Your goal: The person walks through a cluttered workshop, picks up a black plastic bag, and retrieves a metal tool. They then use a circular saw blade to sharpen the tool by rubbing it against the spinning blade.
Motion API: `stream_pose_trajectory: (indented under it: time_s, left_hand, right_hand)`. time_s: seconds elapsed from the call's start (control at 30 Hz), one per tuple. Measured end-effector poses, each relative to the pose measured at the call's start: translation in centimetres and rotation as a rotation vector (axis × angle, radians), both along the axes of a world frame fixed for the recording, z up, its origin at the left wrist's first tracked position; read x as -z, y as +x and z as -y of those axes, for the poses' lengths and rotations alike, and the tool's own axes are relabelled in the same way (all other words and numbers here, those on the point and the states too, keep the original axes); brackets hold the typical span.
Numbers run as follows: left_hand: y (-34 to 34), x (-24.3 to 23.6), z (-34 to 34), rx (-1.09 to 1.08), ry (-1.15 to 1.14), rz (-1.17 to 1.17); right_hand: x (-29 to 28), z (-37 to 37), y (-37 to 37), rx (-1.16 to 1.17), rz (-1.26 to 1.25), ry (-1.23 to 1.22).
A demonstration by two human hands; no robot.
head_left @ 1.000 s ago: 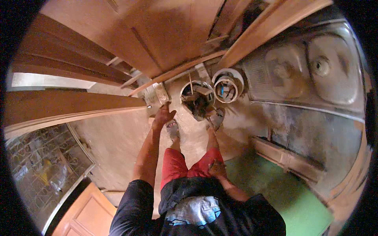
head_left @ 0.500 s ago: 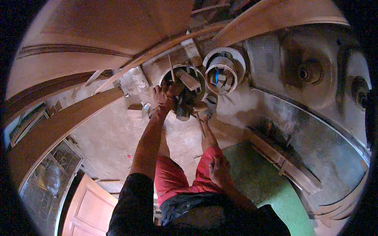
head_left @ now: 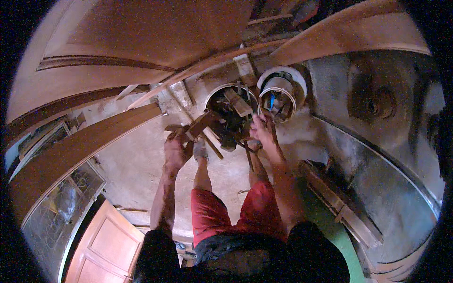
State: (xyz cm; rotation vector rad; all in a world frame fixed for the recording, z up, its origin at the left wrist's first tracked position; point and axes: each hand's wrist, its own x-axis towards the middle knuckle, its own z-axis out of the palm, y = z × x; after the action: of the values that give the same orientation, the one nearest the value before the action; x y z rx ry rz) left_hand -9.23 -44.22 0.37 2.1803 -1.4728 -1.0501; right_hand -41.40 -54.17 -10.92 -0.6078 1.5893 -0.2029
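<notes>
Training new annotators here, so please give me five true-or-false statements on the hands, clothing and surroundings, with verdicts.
1. The left hand holds a piece of wood. True.
2. The right hand rests on the shorts. False: it is out in front, near the right side of the scrap-filled bucket; whether it grips anything is unclear.
3. Something blue is inside the smaller container to the right of that bucket. True.
4. The shorts are green. False: they are red.
5. The sink is on the person's left. False: it is on the right.
</notes>
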Motion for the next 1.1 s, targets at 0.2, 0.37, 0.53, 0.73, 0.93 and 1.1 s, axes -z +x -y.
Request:
stream_pose_trajectory:
  time_s: [0.2,0.37,0.53,0.73,0.93,1.1]
  left_hand:
    - [-0.4,-3.1,-11.1,-0.937,0.157,-0.521]
    - [-3.9,3.6,-20.0,-1.101,-0.009,-1.011]
    - [-7.3,1.9,-18.3,-1.358,-0.227,-1.705]
    - [-7.8,0.7,-13.3,-1.244,-0.176,-1.94]
    - [-8.1,2.4,-16.7,-1.201,-0.125,-1.874]
    - [-7.5,3.5,-19.5,-1.299,-0.163,-1.524]
  right_hand:
    - [4.8,3.9,6.0,-0.162,0.008,0.272]
    - [7.3,0.7,3.0,-0.089,0.081,0.146]
    - [-5.7,-3.7,4.4,-0.322,-0.171,-0.224]
    - [-17.4,-11.6,6.0,-0.608,-0.25,-0.546]
    - [-22.7,-16.9,7.7,-0.685,0.007,-0.199]
    - [-21.4,-17.7,8.0,-0.817,0.315,-0.224]
